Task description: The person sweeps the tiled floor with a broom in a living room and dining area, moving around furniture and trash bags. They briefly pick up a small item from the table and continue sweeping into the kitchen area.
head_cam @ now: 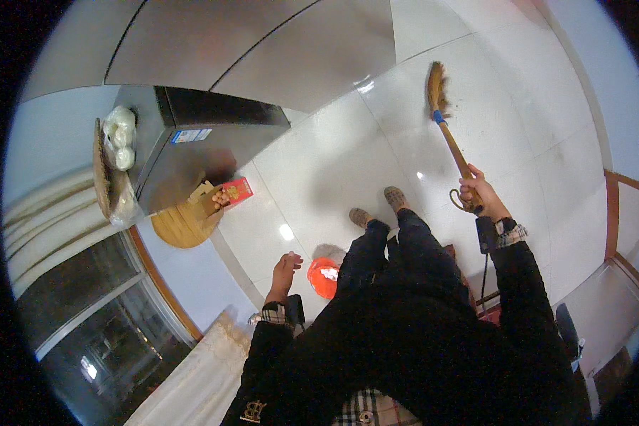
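Note:
My right hand [479, 193] grips the upper end of a broom [455, 146] by its brown handle. A loop hangs from the handle end beside my fingers. Blue binding joins the handle to the straw-coloured bristles [435, 88], which rest on the white tiled floor [346, 149] ahead and to the right. Small specks of debris lie near the bristles. My left hand [286, 270] holds nothing; its fingers are partly bent and apart. Close to its right, beside my left leg, stands a bin with an orange-red liner [322, 285], with something white inside.
A dark refrigerator [207, 154] stands at the left, with bagged white items [120, 136] on top. Near its base are a round wooden board [183, 226] and an open red carton [237, 191] holding what look like eggs. A curtain [202, 367] hangs lower left. Wooden furniture [611, 213] borders the right.

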A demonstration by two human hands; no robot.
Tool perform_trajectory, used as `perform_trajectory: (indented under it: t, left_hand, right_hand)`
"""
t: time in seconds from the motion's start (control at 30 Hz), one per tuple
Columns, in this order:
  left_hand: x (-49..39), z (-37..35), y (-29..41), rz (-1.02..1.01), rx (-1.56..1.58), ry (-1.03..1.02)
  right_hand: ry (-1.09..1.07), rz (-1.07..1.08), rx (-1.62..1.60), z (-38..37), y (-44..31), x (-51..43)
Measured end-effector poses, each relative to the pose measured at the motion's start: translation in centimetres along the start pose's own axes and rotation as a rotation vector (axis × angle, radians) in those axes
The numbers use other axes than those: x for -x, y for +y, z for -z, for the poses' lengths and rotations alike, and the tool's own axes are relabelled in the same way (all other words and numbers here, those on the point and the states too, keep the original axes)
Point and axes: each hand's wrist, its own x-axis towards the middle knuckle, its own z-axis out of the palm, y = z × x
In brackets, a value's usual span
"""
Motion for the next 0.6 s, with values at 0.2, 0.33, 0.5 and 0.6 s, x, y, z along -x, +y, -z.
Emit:
perform_trajectory:
  t: [0.2,0.33,0.5,0.6]
  left_hand:
    - [-0.2,-0.9,-0.1,0.02,0.011,-0.05]
    - [0.8,-1.1,1.0,0.002,0.001,-0.006]
    - [2.5,-0.7,1.7,-0.025,-0.024,0.03]
    - [2.5,-0.5,0.8,-0.007,-0.024,0.031]
  right_hand:
    - [-0.274,-0.296,0.066,0.6,4.5,1.9]
    - [-0.505,-0.384,0.316,-3.7,10.8,-2.3]
    - [-0.575,-0.504,0.462,-5.7,14.3,-6.1]
    - [-0.404,-0.47,0.278,-3.0,12.9,-6.1]
